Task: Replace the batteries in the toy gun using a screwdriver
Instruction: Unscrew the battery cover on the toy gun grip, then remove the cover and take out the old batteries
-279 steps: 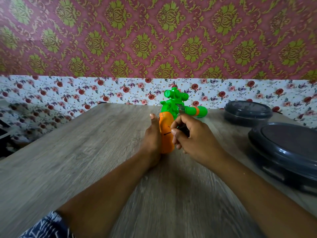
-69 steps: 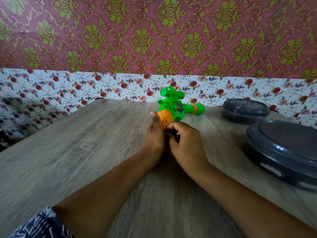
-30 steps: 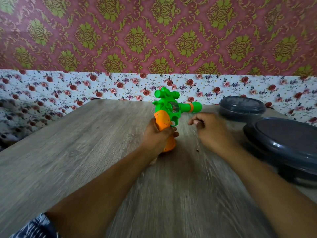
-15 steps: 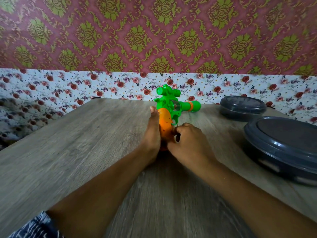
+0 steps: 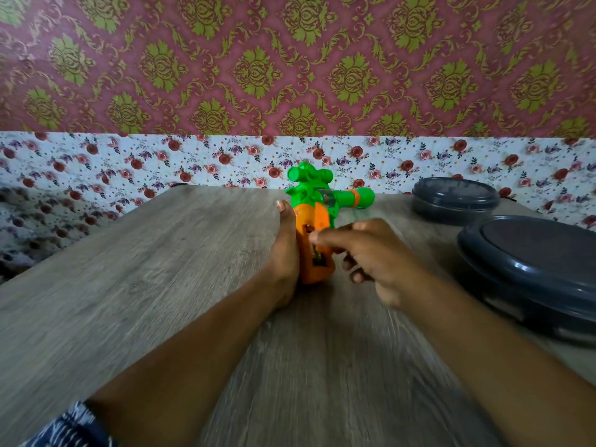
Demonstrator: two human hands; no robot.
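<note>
Toy gun stands near the middle of the wooden tabletop, with its orange handle down and its green top up. The green barrel points to the right. The left hand holds the handle from the left side, with the thumb sticking up along it. The other left fingers are hidden behind the gun. The right hand is at the right side of the handle. Its pointer finger and thumb pinch at the handle where a small door is open and a dark slot shows. The other right fingers are curled in. This hand is blurry, so I cannot tell if it holds anything small. Two dark gray round boxes with lids sit on the right: a small one at the back and a big one closer.
</note>
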